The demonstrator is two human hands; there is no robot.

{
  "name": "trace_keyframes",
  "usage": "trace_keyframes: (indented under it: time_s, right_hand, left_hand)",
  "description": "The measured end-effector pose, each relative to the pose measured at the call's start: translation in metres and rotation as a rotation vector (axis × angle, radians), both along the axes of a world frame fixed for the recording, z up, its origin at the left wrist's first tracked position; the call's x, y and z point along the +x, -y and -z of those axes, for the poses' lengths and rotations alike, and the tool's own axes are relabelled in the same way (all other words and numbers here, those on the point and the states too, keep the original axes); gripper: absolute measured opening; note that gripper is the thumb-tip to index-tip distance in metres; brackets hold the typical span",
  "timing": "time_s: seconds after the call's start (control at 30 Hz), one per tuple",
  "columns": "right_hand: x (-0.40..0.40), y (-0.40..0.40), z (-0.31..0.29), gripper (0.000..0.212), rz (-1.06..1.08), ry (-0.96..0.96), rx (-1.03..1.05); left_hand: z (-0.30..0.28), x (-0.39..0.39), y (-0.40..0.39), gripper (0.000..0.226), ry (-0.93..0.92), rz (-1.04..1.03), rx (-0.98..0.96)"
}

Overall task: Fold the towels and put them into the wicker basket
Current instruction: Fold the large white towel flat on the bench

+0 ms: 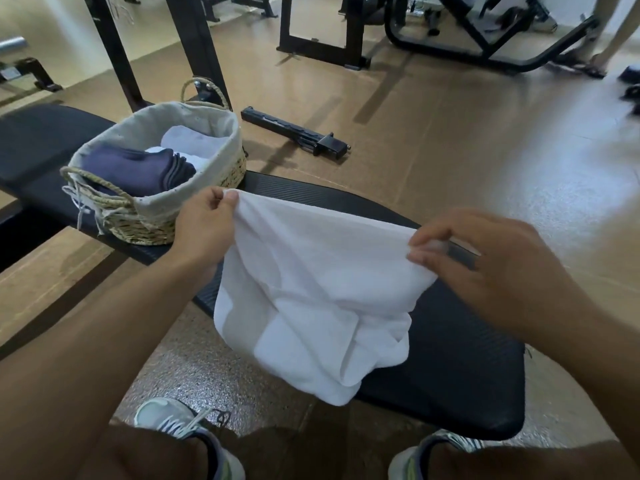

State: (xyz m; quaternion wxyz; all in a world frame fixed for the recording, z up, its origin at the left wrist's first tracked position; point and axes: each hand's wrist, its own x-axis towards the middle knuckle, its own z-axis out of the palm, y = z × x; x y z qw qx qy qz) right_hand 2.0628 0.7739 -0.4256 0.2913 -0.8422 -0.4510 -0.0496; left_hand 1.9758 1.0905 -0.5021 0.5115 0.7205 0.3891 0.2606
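You hold up a white towel (pixel 311 289)

Your left hand (pixel 204 226) and right hand (pixel 485 265) pinch its top corners; the wicker basket (pixel 156 174) sits at ten o'clock, nearer your left.

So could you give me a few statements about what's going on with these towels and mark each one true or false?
1. Both hands hold the white towel by its top edge. True: left hand and right hand each pinch a corner.
2. The wicker basket is empty. False: it holds a dark folded towel and a white one.
3. The basket stands on the floor. False: it sits on the black bench.
4. The held towel is folded. False: it hangs loose.
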Motion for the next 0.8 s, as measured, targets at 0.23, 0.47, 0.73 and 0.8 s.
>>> trace_keyframes:
  time_s: [0.23, 0.47, 0.73, 0.8]
  right_hand:
    - [0.035, 0.005, 0.013, 0.037, 0.352, -0.251, -0.275]
    - [0.047, 0.007, 0.021, 0.008, 0.373, -0.304, -0.436]
    - [0.048, 0.007, 0.025, 0.017, 0.300, -0.323, -0.551]
    - [0.048, 0.008, 0.025, 0.022, 0.250, -0.353, -0.568]
  left_hand:
    - [-0.005, 0.000, 0.014, 0.023, 0.074, 0.111, -0.007]
    - [-0.014, -0.002, 0.031, 0.020, 0.177, 0.224, 0.046]
    - [-0.027, -0.009, 0.037, 0.022, 0.295, 0.388, 0.006]
    - [-0.029, -0.011, 0.036, 0.019, 0.311, 0.397, 0.001]
